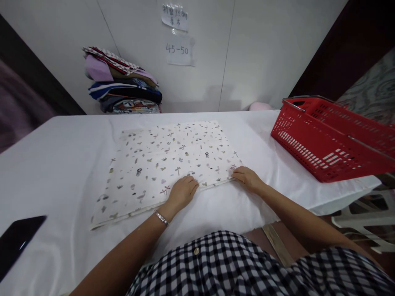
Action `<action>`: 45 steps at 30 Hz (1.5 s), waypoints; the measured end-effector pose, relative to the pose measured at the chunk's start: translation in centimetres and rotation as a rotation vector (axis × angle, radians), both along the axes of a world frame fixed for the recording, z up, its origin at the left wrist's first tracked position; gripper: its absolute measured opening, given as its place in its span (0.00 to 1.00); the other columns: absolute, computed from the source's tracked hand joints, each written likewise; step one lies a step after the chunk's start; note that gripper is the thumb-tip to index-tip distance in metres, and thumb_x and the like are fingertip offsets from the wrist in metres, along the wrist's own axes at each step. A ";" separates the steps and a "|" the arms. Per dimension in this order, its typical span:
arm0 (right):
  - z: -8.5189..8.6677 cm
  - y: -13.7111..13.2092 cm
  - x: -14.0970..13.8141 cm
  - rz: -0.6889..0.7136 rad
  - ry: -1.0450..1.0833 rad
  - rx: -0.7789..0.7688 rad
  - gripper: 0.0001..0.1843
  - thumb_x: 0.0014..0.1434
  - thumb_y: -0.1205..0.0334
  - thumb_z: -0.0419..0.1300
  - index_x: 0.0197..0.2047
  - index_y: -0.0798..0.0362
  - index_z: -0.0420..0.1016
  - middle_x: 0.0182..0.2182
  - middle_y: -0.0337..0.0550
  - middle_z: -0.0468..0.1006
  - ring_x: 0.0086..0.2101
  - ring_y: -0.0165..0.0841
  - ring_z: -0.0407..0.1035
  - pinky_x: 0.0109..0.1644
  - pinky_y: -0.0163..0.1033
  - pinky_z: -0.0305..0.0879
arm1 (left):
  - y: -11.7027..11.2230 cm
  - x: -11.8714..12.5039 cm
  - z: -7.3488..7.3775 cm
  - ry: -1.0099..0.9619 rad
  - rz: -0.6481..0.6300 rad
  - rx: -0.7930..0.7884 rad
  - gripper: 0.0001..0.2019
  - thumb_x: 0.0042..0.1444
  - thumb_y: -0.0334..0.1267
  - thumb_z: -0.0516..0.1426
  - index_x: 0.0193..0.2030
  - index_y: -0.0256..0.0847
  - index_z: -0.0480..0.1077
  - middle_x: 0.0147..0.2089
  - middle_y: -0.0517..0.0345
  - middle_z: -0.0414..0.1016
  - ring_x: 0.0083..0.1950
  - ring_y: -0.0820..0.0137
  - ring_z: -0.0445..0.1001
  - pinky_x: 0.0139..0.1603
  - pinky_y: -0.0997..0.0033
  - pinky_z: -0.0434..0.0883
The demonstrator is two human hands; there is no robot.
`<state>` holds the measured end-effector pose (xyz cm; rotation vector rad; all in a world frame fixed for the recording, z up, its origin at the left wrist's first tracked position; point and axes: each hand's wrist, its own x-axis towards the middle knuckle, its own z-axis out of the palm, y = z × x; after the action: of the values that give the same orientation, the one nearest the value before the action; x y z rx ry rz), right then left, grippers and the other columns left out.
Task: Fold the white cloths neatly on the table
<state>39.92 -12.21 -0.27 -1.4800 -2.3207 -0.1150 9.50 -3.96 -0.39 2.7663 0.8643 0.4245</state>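
Observation:
A folded cream cloth (166, 160) with small printed figures lies flat on the white table (61, 144). My left hand (182, 190) rests on the cloth's near edge, knuckles bent and fingertips tucked at the edge. My right hand (247, 177) is at the cloth's near right corner, fingers curled onto that corner. A thin bracelet sits on my left wrist.
A red plastic basket (330, 137) stands at the table's right edge. A pile of folded fabrics (121, 84) sits at the back left against the white wall, under paper notes (175, 35). A dark phone (17, 242) lies at the near left. White plastic furniture (364, 218) stands lower right.

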 end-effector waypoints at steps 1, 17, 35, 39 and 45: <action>0.0 -0.1 0.1 0.013 -0.017 -0.009 0.12 0.62 0.64 0.51 0.38 0.51 0.77 0.36 0.47 0.76 0.37 0.36 0.67 0.39 0.40 0.65 | -0.2 0.0 0.1 -0.002 -0.008 -0.010 0.10 0.62 0.38 0.48 0.39 0.40 0.69 0.39 0.55 0.70 0.41 0.67 0.66 0.41 0.66 0.64; -0.6 -0.4 0.7 0.027 -0.094 -0.056 0.15 0.62 0.68 0.49 0.48 0.53 0.73 0.41 0.50 0.75 0.40 0.38 0.67 0.42 0.43 0.64 | -1.2 0.5 1.1 0.194 -0.043 0.095 0.13 0.55 0.31 0.51 0.48 0.40 0.66 0.43 0.52 0.69 0.45 0.63 0.66 0.44 0.61 0.63; -0.2 -0.2 0.8 -0.036 -0.114 -0.072 0.17 0.63 0.66 0.47 0.48 0.54 0.73 0.42 0.50 0.75 0.41 0.39 0.66 0.43 0.43 0.63 | -0.9 0.9 1.1 0.159 0.033 0.041 0.08 0.60 0.37 0.49 0.40 0.40 0.68 0.39 0.54 0.69 0.41 0.66 0.66 0.41 0.65 0.64; -0.3 -0.2 0.7 -0.018 -0.108 -0.060 0.16 0.63 0.66 0.47 0.49 0.53 0.72 0.42 0.49 0.75 0.40 0.37 0.67 0.43 0.42 0.63 | -0.7 1.1 1.1 0.132 0.039 0.004 0.10 0.61 0.41 0.49 0.39 0.41 0.69 0.38 0.54 0.68 0.40 0.66 0.66 0.40 0.65 0.64; -0.5 0.1 0.3 0.007 -0.093 -0.026 0.15 0.64 0.64 0.48 0.47 0.51 0.73 0.40 0.48 0.76 0.39 0.37 0.67 0.41 0.41 0.64 | -0.6 1.3 1.1 0.057 0.093 -0.133 0.09 0.59 0.41 0.51 0.41 0.41 0.70 0.39 0.55 0.69 0.39 0.68 0.68 0.38 0.67 0.65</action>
<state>40.17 -12.10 -0.78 -1.5095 -2.4087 -0.1546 10.84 -4.51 0.69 2.6358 0.9992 0.2927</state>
